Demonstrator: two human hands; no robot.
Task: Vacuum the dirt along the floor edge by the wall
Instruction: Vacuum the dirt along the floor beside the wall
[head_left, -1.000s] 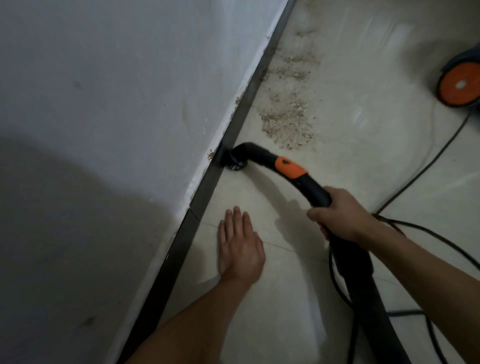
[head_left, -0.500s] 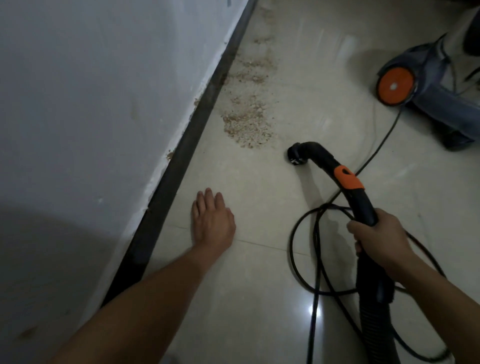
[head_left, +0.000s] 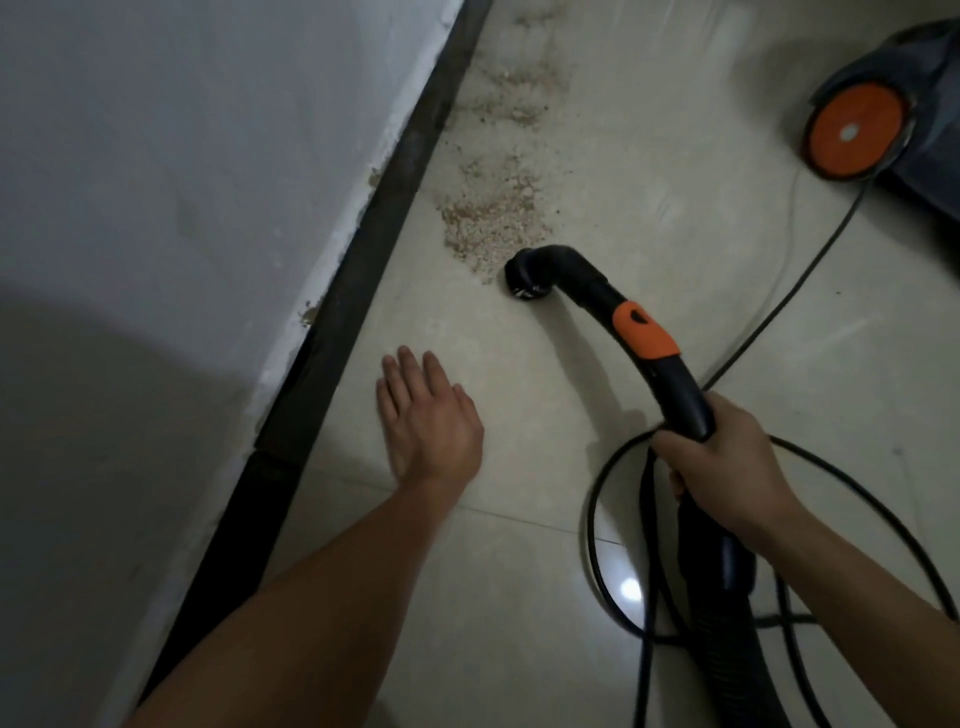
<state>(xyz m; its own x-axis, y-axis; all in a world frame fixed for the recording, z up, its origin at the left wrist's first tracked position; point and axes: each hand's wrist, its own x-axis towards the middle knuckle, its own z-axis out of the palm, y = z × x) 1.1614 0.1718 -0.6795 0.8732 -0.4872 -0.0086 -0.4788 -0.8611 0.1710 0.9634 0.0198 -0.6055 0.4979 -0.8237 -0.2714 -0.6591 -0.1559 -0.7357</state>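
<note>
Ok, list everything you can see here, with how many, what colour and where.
wall: one, white, on the left
skirting: one strip, dark, along the foot of the wall
floor: pale glossy tiles, across the rest of the view
dirt: one scattered trail, brownish crumbs, on the floor beside the skirting
vacuum hose: one, black with an orange collar, nozzle at the near edge of the dirt
vacuum cleaner: one, dark grey with an orange wheel, top right
cord: black, looped on the floor at lower right; count unclear
left grip: bare hand, flat on the floor near the skirting
right grip: bare hand, holds the vacuum hose
</note>
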